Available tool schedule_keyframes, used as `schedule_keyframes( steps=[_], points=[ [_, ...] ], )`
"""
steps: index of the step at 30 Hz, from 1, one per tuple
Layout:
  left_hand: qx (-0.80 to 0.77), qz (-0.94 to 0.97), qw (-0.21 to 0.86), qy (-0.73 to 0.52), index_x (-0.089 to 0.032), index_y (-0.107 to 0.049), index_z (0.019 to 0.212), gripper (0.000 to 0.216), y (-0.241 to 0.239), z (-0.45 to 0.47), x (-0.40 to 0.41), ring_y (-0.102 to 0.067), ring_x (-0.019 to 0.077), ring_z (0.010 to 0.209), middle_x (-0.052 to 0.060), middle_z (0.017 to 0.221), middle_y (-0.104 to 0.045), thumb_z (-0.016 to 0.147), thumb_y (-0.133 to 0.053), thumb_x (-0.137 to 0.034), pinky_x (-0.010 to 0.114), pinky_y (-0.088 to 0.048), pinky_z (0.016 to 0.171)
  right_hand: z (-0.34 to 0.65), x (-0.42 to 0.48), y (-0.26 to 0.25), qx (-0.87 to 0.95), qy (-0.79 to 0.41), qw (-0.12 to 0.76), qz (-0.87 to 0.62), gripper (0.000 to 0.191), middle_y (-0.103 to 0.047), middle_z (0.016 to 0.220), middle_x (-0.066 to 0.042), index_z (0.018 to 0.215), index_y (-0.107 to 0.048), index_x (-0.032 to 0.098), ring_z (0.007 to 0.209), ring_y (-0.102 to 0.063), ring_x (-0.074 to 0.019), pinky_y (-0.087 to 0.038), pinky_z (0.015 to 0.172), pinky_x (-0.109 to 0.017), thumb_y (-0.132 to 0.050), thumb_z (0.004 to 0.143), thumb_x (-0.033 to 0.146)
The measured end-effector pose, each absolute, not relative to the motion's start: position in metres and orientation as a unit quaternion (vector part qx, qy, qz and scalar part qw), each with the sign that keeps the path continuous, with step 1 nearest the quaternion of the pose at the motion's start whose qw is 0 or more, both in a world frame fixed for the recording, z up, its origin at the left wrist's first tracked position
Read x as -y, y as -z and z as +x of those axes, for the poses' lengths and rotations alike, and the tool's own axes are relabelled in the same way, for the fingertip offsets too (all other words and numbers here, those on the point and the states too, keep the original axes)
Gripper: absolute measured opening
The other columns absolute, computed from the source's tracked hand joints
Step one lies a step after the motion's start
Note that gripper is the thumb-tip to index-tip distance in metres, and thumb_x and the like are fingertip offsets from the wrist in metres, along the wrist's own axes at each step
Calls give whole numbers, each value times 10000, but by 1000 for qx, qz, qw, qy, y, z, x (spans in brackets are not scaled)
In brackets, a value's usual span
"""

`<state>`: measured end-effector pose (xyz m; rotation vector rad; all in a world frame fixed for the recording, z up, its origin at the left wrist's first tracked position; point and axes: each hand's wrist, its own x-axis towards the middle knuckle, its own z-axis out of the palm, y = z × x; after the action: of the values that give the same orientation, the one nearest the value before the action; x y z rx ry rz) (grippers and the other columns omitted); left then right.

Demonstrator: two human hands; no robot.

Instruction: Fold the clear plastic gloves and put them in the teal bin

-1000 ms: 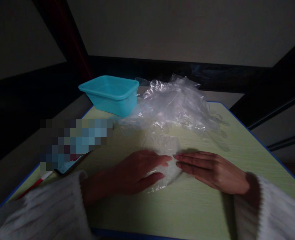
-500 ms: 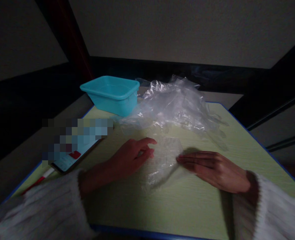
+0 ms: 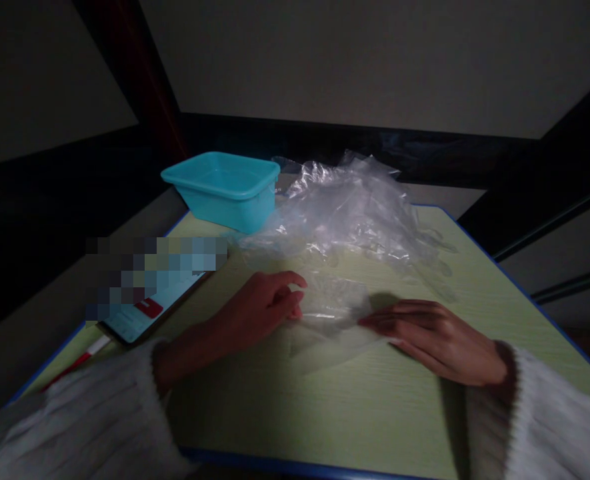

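Observation:
A thin, clear disposable plastic glove [image 3: 332, 310] lies folded on the table between my hands. My left hand [image 3: 259, 310] is at its left edge, fingers curved, with a gap between index finger and thumb. On the opposite edge, my right hand [image 3: 429, 333] has its fingers pressed together on the plastic; the thumb is partly hidden. Behind both hands is a loose heap of crumpled clear gloves [image 3: 349, 207], with finger-like strips sticking out on the right.
A turquoise plastic basin [image 3: 239, 210] stands at the back left of the pale green, blue-edged table [image 3: 325, 420]. On the left lies a phone [image 3: 149, 313], its screen partly pixelated. A red and white pen-like stick [image 3: 85, 357] is beside it.
The lower part of the glove between my hands has shifted and spread flatter toward the right. My left hand has drawn slightly left; my right hand has turned a little.

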<state>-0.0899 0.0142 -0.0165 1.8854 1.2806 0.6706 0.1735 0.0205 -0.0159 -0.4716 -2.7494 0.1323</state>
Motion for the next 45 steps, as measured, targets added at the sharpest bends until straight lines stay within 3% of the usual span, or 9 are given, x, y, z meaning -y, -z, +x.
schedule_keyframes(
  steps=[4,9,12,18,26,35,40,45],
  points=[
    [-513,713,395,-269,-125,-597,949,229,18,-91,-15,-677,176,625,25,649,-689,820,-440,-231,238,-462,566,174,-22,15,962,-89,166,-196,359,-686,825,-75,1047,-571,156,734,-648,-161,-512,662,-275,-237,990,274],
    [-514,696,409,-289,-140,-576,865,184,17,-91,-19,-662,164,598,5,604,-670,831,-410,-212,244,-466,585,167,-26,14,905,-218,193,-311,371,-525,590,8,721,-522,194,514,-523,-117,-411,486,-228,-301,973,355],
    [-523,671,425,-309,-140,-558,858,187,15,-89,-21,-633,147,561,-14,559,-644,832,-375,-171,243,-465,587,161,-30,17,853,-294,216,-374,375,-434,550,35,654,-470,195,471,-425,-100,-340,441,-221,-351,946,398],
    [-532,586,502,-349,-147,-478,911,154,22,-86,-24,-595,129,454,-37,516,-590,846,-346,-187,220,-448,489,151,-38,22,733,-419,247,-475,502,-371,496,54,574,-430,196,429,-313,-78,-243,395,-221,-454,788,649],
    [-529,599,477,-366,-172,-416,1001,210,27,-88,-25,-586,107,459,-51,654,-591,797,-441,-215,228,-439,501,147,-40,26,701,-409,278,-514,508,-405,445,49,540,-451,188,396,-332,-70,-246,396,-228,-509,722,659],
    [-507,658,435,-347,-178,-380,1144,573,26,-89,-20,-567,92,539,-15,841,-583,628,-626,-139,213,-436,506,148,-41,29,684,-403,300,-528,490,-459,450,33,579,-503,172,385,-391,-80,-291,386,-219,-534,700,646],
    [-473,758,324,-312,-180,-343,1257,715,32,-90,-17,-537,115,646,1,869,-597,606,-611,-60,253,-459,623,148,-39,29,683,-397,308,-530,451,-461,447,34,613,-527,166,383,-397,-85,-292,383,-222,-537,720,604],
    [-478,811,223,-253,-183,-352,1291,665,36,-87,-13,-546,151,693,-9,807,-586,668,-572,-102,294,-459,683,147,-35,29,686,-388,318,-527,392,-449,452,43,630,-522,172,389,-400,-85,-290,387,-226,-518,754,544]
  ],
)
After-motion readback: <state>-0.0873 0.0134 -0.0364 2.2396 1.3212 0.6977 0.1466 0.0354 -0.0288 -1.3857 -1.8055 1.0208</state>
